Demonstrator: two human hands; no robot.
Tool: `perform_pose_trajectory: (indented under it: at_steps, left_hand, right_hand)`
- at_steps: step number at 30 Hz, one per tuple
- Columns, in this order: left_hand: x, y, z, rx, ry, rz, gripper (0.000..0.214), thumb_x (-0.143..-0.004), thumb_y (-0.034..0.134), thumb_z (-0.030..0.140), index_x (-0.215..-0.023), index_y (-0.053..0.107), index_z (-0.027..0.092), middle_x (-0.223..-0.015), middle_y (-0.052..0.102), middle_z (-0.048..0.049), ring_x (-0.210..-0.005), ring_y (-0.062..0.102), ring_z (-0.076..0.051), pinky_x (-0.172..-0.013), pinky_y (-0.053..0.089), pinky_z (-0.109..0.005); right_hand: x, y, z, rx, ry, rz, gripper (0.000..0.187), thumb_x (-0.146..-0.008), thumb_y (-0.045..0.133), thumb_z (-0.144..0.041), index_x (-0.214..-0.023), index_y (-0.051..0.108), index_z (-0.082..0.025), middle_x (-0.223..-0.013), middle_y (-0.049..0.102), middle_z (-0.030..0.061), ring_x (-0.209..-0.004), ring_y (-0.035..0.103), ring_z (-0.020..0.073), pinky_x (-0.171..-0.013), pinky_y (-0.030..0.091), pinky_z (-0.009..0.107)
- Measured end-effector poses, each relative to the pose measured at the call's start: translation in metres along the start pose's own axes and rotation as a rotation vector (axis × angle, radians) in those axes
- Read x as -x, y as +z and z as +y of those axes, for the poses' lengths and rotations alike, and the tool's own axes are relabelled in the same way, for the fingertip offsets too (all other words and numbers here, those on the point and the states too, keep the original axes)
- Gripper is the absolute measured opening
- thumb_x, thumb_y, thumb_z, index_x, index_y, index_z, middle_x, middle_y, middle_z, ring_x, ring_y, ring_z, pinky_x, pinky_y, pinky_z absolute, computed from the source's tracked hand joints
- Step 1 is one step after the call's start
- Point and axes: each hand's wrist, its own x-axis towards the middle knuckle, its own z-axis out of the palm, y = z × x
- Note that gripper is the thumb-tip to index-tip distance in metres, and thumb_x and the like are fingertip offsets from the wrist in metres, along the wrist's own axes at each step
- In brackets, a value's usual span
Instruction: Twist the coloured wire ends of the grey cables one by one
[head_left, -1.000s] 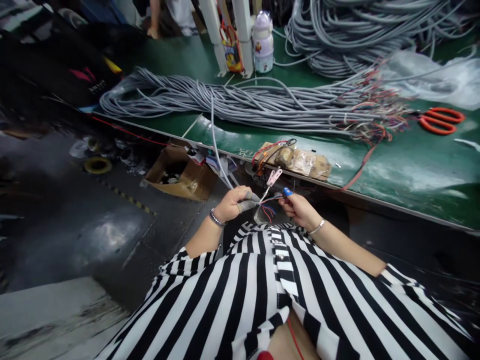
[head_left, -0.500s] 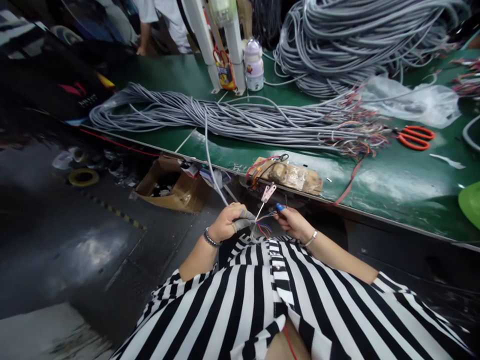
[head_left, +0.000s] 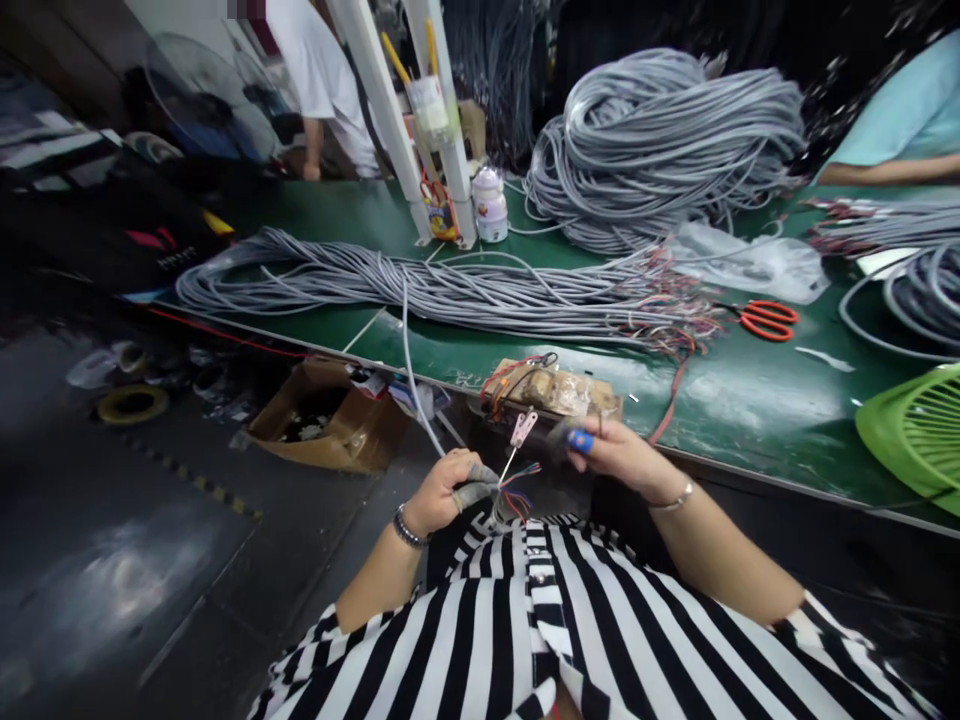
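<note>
My left hand (head_left: 448, 490), its thumb and finger covered with greyish wraps, pinches the end of a grey cable (head_left: 417, 385) that runs down over the table edge. Thin coloured wires (head_left: 519, 492) fan out from that cable end, past the fingertips. My right hand (head_left: 616, 455), with blue tape on a finger, is apart from the wires, to their right and a little higher. Its fingers are closed; what they hold, if anything, is hidden. Between the hands stands a pink clip (head_left: 523, 430) on a white stem, by a tape-wrapped wooden block (head_left: 574, 392) at the table edge.
A long bundle of grey cables (head_left: 450, 295) lies across the green table (head_left: 750, 400). Behind it are a large cable coil (head_left: 660, 140) and a bottle (head_left: 490, 208). Orange-handled scissors (head_left: 768, 320) and a green basket (head_left: 911, 425) lie right. A cardboard box (head_left: 330, 415) sits below. Two people are beyond.
My right hand has let go of the coloured wires and moved right and away from them. My left hand still pinches the cable end. The view has tilted up and shifted right.
</note>
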Motion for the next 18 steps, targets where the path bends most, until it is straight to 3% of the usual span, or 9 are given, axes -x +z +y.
perform_pose_trajectory:
  at_steps: [3, 5, 7, 10, 18]
  left_hand:
    - [-0.001, 0.001, -0.001, -0.002, 0.014, 0.003, 0.025, -0.093, 0.055, 0.038, -0.088, 0.068, 0.017, -0.072, 0.063, -0.0028, -0.070, 0.055, -0.014, -0.071, 0.037, -0.029]
    - [-0.001, 0.001, -0.001, -0.002, 0.022, 0.016, 0.024, -0.092, 0.056, 0.037, -0.088, 0.068, 0.017, -0.072, 0.062, -0.0026, -0.069, 0.054, -0.014, -0.070, 0.038, -0.029]
    - [-0.001, 0.001, -0.001, -0.004, 0.021, 0.018, 0.024, -0.092, 0.056, 0.037, -0.088, 0.068, 0.017, -0.071, 0.062, -0.0024, -0.069, 0.054, -0.013, -0.070, 0.038, -0.028]
    - [0.000, 0.001, -0.001, -0.008, 0.009, 0.007, 0.024, -0.092, 0.056, 0.037, -0.088, 0.068, 0.017, -0.072, 0.062, -0.0025, -0.069, 0.054, -0.013, -0.070, 0.038, -0.028]
    - [-0.006, 0.001, 0.000, 0.012, -0.005, -0.007, 0.027, -0.091, 0.057, 0.040, -0.088, 0.070, 0.017, -0.071, 0.064, -0.0031, -0.068, 0.056, -0.014, -0.071, 0.038, -0.030]
  right_hand:
    - [-0.041, -0.037, -0.022, 0.243, -0.225, 0.449, 0.028, -0.083, 0.060, -0.040, -0.095, 0.069, -0.016, -0.081, 0.068, 0.0046, -0.068, 0.055, 0.0146, -0.063, 0.043, 0.026]
    - [-0.077, -0.054, -0.026, 0.453, -0.222, 0.642, 0.022, -0.080, 0.061, -0.032, -0.092, 0.071, -0.016, -0.086, 0.070, 0.0065, -0.078, 0.059, 0.0189, -0.073, 0.045, 0.030]
    - [-0.107, -0.063, -0.023, 0.583, -0.107, 0.607, 0.019, -0.080, 0.059, -0.027, -0.087, 0.073, -0.015, -0.079, 0.070, 0.0060, -0.074, 0.059, 0.0197, -0.073, 0.045, 0.031]
    - [-0.129, -0.065, -0.012, 0.596, -0.039, 0.487, 0.018, -0.081, 0.058, -0.023, -0.085, 0.074, -0.015, -0.076, 0.071, 0.0046, -0.072, 0.060, 0.0184, -0.070, 0.046, 0.029]
    - [-0.128, -0.069, 0.005, 0.554, -0.137, 0.440, 0.018, -0.078, 0.063, -0.027, -0.085, 0.074, -0.014, -0.074, 0.071, 0.0026, -0.069, 0.058, 0.0165, -0.071, 0.046, 0.028]
